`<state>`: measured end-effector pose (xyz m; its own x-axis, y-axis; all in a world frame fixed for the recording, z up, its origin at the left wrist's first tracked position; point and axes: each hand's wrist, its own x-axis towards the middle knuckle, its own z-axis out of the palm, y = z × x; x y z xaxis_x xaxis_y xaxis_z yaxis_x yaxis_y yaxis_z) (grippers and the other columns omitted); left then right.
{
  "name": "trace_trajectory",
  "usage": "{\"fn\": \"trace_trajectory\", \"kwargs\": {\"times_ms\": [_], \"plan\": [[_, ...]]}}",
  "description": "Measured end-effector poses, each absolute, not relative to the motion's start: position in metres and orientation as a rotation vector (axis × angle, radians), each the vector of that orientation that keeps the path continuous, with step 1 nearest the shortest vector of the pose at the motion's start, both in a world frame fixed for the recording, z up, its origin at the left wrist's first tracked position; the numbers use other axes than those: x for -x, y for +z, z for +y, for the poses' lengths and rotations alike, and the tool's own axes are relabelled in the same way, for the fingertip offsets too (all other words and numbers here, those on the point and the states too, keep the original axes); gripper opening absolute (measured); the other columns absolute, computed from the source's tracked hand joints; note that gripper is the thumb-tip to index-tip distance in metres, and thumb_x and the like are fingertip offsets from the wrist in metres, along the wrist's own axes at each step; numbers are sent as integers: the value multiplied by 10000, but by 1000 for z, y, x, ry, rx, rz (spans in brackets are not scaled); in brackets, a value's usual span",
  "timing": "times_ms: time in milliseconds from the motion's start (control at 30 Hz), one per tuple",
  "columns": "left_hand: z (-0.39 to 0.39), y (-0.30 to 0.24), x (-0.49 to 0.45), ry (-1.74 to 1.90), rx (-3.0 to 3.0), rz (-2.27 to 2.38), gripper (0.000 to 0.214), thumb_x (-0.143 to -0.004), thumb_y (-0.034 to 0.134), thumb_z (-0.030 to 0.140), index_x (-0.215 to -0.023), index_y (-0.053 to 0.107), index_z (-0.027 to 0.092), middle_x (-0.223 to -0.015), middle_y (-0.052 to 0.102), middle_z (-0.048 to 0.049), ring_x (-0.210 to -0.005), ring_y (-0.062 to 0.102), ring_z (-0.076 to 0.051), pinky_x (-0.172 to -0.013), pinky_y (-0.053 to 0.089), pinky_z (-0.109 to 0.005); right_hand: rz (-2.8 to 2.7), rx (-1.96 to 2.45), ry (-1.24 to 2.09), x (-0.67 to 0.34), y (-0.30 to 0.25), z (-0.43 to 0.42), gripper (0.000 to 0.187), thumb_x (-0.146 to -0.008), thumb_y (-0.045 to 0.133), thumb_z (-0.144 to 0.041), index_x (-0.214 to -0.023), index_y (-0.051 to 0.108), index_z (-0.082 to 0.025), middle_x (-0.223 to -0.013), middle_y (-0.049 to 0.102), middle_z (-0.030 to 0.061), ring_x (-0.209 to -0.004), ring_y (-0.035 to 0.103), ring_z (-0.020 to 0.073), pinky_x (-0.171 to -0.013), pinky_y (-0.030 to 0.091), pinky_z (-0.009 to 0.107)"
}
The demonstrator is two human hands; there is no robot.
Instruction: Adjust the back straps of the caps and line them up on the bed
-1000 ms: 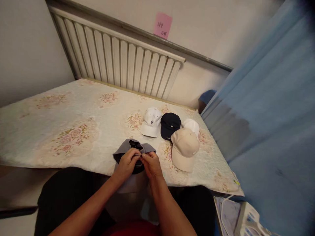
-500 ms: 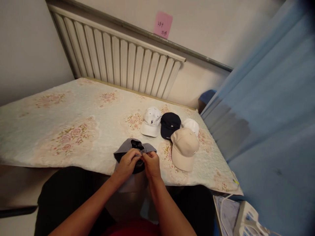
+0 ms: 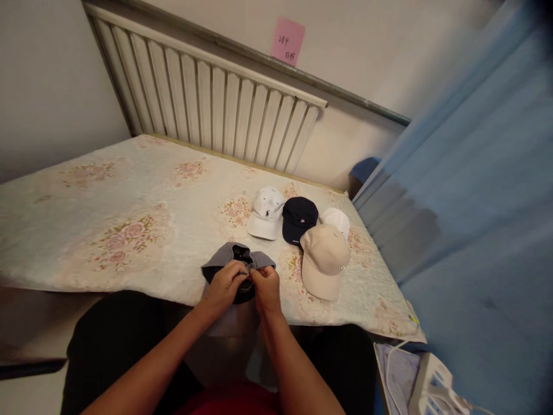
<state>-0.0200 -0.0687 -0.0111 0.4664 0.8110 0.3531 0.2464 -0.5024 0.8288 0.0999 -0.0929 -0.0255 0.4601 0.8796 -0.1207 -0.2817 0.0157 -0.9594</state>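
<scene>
A grey baseball cap (image 3: 219, 256) with a dark inside rests at the near edge of the bed, its back opening turned up toward me. My left hand (image 3: 227, 282) pinches the back strap from the left. From the right, my right hand (image 3: 265, 285) grips the same strap, and the fingertips of both hands almost meet. The strap's fastening is too small and too covered by fingers to make out. Right of the hands lies a beige cap (image 3: 325, 259), brim toward me. Behind it are a navy cap (image 3: 299, 219) and a white cap (image 3: 266, 212) with a small dark logo.
Another white cap (image 3: 336, 220) is partly hidden behind the beige one. Everything lies on a flowered bedspread (image 3: 181, 219). A radiator (image 3: 207, 104) stands along the wall, and a blue curtain (image 3: 458, 202) hangs at right. A power strip (image 3: 434, 380) with a cable sits low at right.
The view has shifted very slightly. Both hands stay at the grey cap's strap, with only a small movement of the fingers.
</scene>
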Motion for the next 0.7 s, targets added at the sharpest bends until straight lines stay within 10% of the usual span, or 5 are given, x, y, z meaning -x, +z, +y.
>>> {"fn": "trace_trajectory", "kwargs": {"times_ms": [700], "plan": [[-64, 1, 23, 827, -1710, 876, 229, -852, 438, 337, -731, 574, 198, -682, 605, 3, -678, 575, -170, -677, 445, -291, -552, 896, 1294, -106, -15, -98, 163, -705, 633, -301, -665, 525, -187, -599, 611, 0, -543, 586, 143, -575, 509, 306]]}}
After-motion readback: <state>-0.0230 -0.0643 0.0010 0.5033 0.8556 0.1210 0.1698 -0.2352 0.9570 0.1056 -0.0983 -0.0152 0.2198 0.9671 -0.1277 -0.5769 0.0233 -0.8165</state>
